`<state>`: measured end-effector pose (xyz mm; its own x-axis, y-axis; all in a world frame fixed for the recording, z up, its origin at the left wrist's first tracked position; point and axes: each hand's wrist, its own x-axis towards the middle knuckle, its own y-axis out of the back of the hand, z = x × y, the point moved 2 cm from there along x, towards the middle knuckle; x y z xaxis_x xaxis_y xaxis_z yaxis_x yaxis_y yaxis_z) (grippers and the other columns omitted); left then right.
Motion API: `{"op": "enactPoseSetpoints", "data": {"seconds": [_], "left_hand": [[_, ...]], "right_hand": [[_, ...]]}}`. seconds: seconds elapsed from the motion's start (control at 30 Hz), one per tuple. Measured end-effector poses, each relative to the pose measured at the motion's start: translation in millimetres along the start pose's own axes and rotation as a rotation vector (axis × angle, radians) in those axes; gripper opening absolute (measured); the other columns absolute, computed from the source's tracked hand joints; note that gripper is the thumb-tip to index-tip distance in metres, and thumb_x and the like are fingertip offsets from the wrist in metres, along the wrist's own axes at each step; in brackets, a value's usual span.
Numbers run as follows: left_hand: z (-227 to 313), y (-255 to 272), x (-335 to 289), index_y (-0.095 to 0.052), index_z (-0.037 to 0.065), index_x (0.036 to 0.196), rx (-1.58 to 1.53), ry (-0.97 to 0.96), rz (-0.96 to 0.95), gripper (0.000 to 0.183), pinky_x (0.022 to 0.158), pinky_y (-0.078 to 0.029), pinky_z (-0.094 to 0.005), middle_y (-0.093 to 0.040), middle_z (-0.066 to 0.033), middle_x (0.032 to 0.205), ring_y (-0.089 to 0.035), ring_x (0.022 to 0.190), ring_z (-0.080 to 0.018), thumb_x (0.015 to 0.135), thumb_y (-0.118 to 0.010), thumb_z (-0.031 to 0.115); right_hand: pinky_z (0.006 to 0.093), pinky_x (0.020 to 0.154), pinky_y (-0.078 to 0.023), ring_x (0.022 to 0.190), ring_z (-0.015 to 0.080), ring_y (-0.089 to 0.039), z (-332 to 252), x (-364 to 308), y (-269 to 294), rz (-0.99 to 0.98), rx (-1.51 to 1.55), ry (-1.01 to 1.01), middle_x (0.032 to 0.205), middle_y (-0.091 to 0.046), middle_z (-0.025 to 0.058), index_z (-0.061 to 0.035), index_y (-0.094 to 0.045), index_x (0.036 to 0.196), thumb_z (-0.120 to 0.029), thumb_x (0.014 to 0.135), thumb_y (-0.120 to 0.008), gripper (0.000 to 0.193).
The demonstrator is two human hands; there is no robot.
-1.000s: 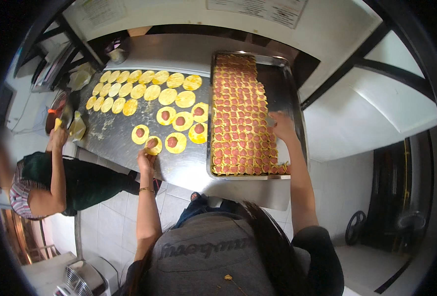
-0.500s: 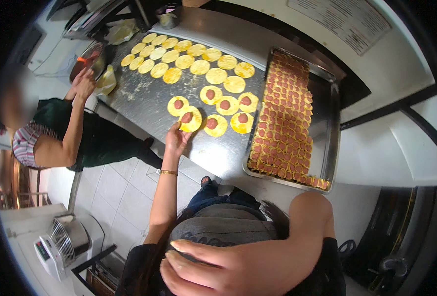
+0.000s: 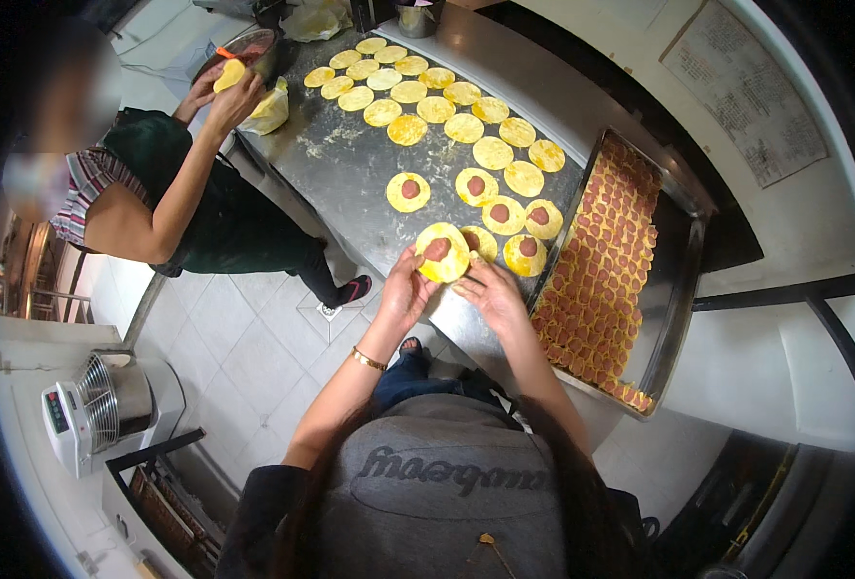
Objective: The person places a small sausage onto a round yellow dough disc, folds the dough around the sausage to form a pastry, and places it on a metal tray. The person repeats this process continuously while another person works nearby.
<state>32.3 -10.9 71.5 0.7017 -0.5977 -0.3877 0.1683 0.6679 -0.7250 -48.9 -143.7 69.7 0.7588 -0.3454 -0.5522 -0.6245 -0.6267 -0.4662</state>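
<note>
The left hand's (image 3: 403, 297) fingers pinch a wrapper (image 3: 457, 252), a thin yellow disc about as long as wide, above the steel, flour-dusted worktop (image 3: 345, 174). Its face tilts upward, bearing a reddish lump of filling (image 3: 437, 250). The right hand (image 3: 495, 295) is at its lower-right edge; whether those fingers grip, I cannot tell.

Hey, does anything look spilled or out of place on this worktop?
Only mildly: pale smudges, perhaps flour, mark the bare worktop near the plain dough rounds. Nothing else there stands out.
</note>
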Motion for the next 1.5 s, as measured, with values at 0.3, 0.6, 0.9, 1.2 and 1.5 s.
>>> {"op": "enactPoseSetpoints", "data": {"seconds": [0.3, 0.6, 0.9, 1.2, 1.5], "left_hand": [[-38.8, 61.9, 0.3, -0.059, 0.003, 0.118, 1.076, -0.114, 0.052, 0.032, 0.071, -0.047, -0.0252, -0.064, -0.0038, 0.088, -0.058, 0.078, -0.0099, 0.09, -0.046, 0.007], [-36.5, 57.2, 10.6, -0.063, 0.003, 0.104, 0.849, -0.055, -0.022, 0.021, 0.055, -0.044, -0.0177, -0.063, 0.0022, 0.085, -0.056, 0.066, -0.0048, 0.084, -0.063, -0.001], [-38.2, 52.6, 9.0, -0.057, 0.005, 0.093, 0.546, -0.089, -0.08, 0.008, 0.077, -0.05, -0.022, -0.06, -0.0013, 0.1, -0.059, 0.09, -0.0086, 0.087, -0.06, 0.001], [-39.1, 47.7, -6.0, -0.056, 0.001, 0.107, 0.645, -0.044, -0.084, 0.027, 0.071, -0.05, -0.0221, -0.06, -0.0054, 0.106, -0.059, 0.089, -0.0084, 0.082, -0.062, -0.007], [-51.3, 37.8, -11.7, -0.06, 0.0, 0.086, 1.276, -0.365, -0.189, 0.02, 0.073, -0.051, -0.0252, -0.065, -0.006, 0.098, -0.063, 0.088, -0.0106, 0.071, -0.072, -0.006]], "right_hand": [[0.0264, 0.076, -0.051, 0.085, 0.0135, -0.062, 78.1, 31.3, 44.4, 0.124, -0.211, 0.182, 0.096, -0.064, 0.0077, 0.0039, -0.06, 0.107, 0.003, 0.086, -0.054, 0.022], [0.0244, 0.078, -0.05, 0.09, 0.0135, -0.062, 83.2, 26.3, 44.7, -0.044, -0.235, 0.454, 0.099, -0.065, 0.0061, 0.003, -0.061, 0.107, 0.012, 0.079, -0.059, 0.03], [0.0248, 0.083, -0.048, 0.09, 0.0119, -0.06, 54.6, -0.7, 24.0, -0.025, 0.046, 0.462, 0.099, -0.065, 0.0074, 0.004, -0.059, 0.107, 0.005, 0.082, -0.062, 0.025], [0.0252, 0.078, -0.05, 0.09, 0.0119, -0.061, 67.6, 16.7, 57.4, -0.019, -0.356, 0.421, 0.101, -0.065, 0.0081, 0.0035, -0.061, 0.106, 0.011, 0.075, -0.062, 0.031], [0.0369, 0.078, -0.05, 0.088, 0.0324, -0.063, 44.2, -14.5, 48.4, 0.028, -0.99, 0.788, 0.099, -0.063, 0.016, 0.0001, -0.062, 0.103, 0.01, 0.067, -0.061, 0.037]]}}
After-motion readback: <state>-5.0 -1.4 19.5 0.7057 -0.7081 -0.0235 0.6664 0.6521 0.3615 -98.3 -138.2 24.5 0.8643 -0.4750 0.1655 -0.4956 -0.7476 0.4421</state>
